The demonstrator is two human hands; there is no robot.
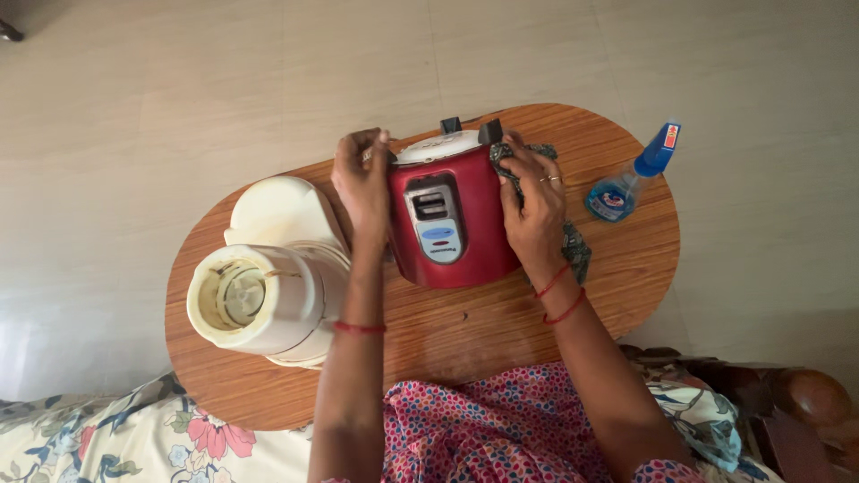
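both hands on a red cooker at a round wooden table

a red electric cooker (447,224) stands near the middle of an oval wooden table (465,331), tipped a little so its front control panel faces up toward the camera. its pale lid sits on top, with two dark knobs at the far rim.

the left hand (362,183) is pressed flat against the cooker's left side, fingers curled over the upper edge by the lid, steadying it rather than clasping anything. the right hand (535,210) lies against the cooker's right side and holds a dark patterned cloth (573,246) between palm and the red wall; the cloth shows above the fingers and hangs out below the wrist.

just left of the cooker, touching the left forearm, stands a cream mixer base (268,286) with its open round top toward the camera. a blue spray bottle (631,179) lies at the table's right edge, well apart from the cooker. a floral fabric (134,438) covers the seat at the near side.
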